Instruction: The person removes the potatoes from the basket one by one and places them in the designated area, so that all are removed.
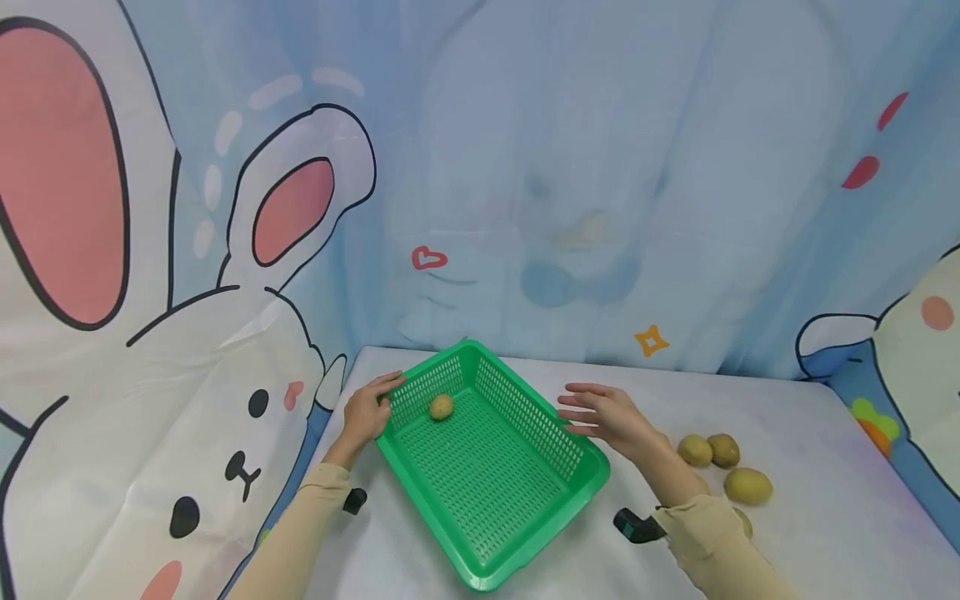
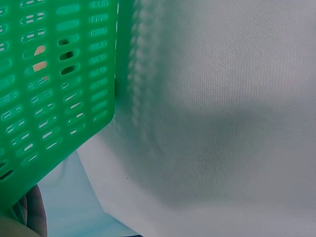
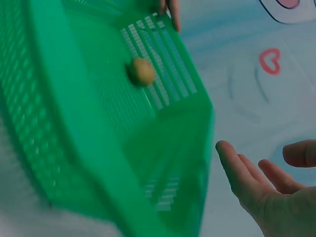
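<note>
A green plastic basket (image 1: 487,467) with perforated walls stands on the table, turned at an angle. One small potato (image 1: 441,407) lies inside it, close to the far left wall; the right wrist view shows the same potato (image 3: 142,71). At the basket's left rim my left hand (image 1: 366,412) grips the edge, thumb and fingers on either side. In the left wrist view only a bit of that hand shows under the basket wall (image 2: 54,94). My right hand (image 1: 611,417) is beside the right rim, fingers spread and holding nothing.
Several potatoes (image 1: 747,486) lie on the white-covered table (image 1: 810,433) to the right, one partly hidden by the right sleeve (image 1: 720,542). A blue cartoon-printed curtain (image 1: 600,167) hangs behind the table and along the left side.
</note>
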